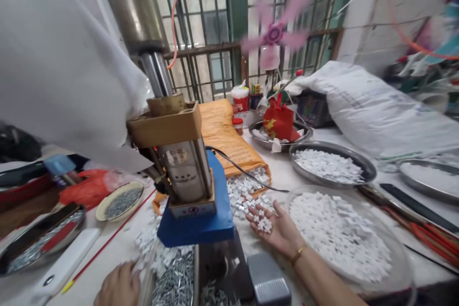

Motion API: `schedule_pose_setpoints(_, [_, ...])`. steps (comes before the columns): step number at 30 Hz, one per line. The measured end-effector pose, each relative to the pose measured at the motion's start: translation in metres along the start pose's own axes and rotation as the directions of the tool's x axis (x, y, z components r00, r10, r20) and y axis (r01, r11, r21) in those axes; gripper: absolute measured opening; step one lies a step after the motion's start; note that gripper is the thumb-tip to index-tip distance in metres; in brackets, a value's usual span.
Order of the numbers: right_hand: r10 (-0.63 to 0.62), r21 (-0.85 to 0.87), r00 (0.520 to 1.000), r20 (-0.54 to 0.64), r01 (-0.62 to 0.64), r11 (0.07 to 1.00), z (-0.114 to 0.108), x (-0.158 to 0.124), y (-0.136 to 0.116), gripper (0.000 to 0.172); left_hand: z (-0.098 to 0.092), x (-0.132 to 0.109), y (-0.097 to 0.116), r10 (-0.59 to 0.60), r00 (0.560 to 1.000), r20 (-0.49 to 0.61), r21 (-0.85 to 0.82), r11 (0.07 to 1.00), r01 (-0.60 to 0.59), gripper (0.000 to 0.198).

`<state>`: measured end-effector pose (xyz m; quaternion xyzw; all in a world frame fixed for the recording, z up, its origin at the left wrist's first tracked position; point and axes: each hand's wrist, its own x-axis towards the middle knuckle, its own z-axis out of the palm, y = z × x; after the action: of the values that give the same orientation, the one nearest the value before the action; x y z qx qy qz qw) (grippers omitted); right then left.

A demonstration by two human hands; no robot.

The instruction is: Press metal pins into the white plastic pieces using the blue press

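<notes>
The right hand point(278, 233) is holding palm up, loosely spread, cradling small white pieces point(264, 224); a tray point(400, 251) is sitting to its right. The left hand point(120, 286) is resting beside metal pins point(174, 275); I cannot tell whether it is pinching anything.

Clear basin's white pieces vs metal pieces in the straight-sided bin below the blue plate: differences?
Colour: white pieces are plain white; metal pieces are shiny grey.
Shape: white pieces look short and blocky; metal pieces look slim and elongated.
Container: white pieces sit in a rounded clear basin, metal pieces in a straight-sided bin.
Shared: both are loose heaps.
</notes>
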<state>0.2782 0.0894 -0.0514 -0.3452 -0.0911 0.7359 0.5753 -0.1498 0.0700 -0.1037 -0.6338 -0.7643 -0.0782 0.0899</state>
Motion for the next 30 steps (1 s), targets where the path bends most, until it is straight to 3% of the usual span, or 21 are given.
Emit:
schedule_pose_setpoints(6, [0.037,0.055,0.999,-0.003,-0.037,0.998,-0.001,0.005,0.004,0.019,-0.002,-0.004,0.001,0.007,0.999,0.038,0.004,1.0,-0.007,0.036])
schedule_pose_setpoints(14, [0.01,-0.028,1.0,-0.025,-0.011,1.0,-0.003,0.014,0.008,0.026,-0.007,-0.003,0.004,0.013,0.999,0.051,0.034,0.999,-0.014,0.036])
schedule_pose_setpoints(19, [-0.095,-0.191,0.994,-0.062,0.082,0.978,0.001,0.015,0.013,0.035,-0.005,-0.004,0.003,0.006,0.999,0.038,0.043,0.999,-0.007,0.035])
schedule_pose_setpoints(25, [-0.328,-0.485,0.945,0.01,0.292,0.824,0.018,0.011,0.016,0.025,-0.008,-0.005,0.006,0.017,0.999,0.028,0.048,0.999,-0.018,0.033])
schedule_pose_setpoints(30, [-0.427,-0.629,0.901,0.074,0.374,0.682,0.026,0.013,0.015,0.023,-0.012,-0.005,0.009,0.006,0.999,0.034,0.046,0.999,-0.007,0.033])
